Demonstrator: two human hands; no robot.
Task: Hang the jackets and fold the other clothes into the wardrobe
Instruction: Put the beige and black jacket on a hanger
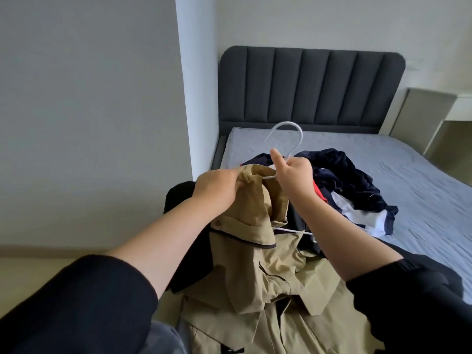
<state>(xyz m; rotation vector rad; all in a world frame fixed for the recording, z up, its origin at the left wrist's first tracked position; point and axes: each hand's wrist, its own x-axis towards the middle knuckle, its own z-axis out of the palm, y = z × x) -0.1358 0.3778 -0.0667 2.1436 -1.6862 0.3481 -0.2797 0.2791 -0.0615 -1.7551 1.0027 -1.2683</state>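
Jacket (255, 264), khaki, is held up by its collar in front of us over the near end of the bed (421, 180), and the rest falls in folds toward us. Our left grip (217, 187) pinches a bunch of collar cloth, fingers curled round it. Our right grip (296, 175) is closed round the neck of a white hanger (287, 132), thumb raised, the hook upright above it. One hanger arm runs into the cloth beside the left grip; another white stretch shows below our right wrist, outside the jacket. Behind, on the bed, lies a pile of clothes (352, 180) in navy, white and red. A black garment (178, 198) lies left of the jacket. A grey headboard (306, 85) stands at the wall.
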